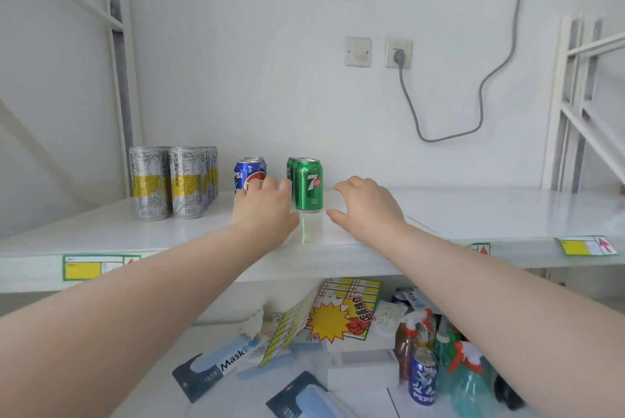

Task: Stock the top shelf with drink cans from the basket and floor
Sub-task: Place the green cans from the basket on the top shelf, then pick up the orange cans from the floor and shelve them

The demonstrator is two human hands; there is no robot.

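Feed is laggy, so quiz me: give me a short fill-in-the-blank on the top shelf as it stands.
1. The front 7up can is coloured ____.
2. The left hand touches the ____ can.
3. The right hand holds ____.
4. The silver-and-yellow cans stand at the shelf's ____ end.

Missing: green; Pepsi; nothing; left

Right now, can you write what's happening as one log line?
left hand: open, by Pepsi can | right hand: open, empty | 7up can: upright on top shelf, between hands

Lower shelf clutter: mask packs [216,372], yellow starburst promo sign [341,314], spray bottles [468,380]; grey cable [480,93] plugged into wall socket [399,53].
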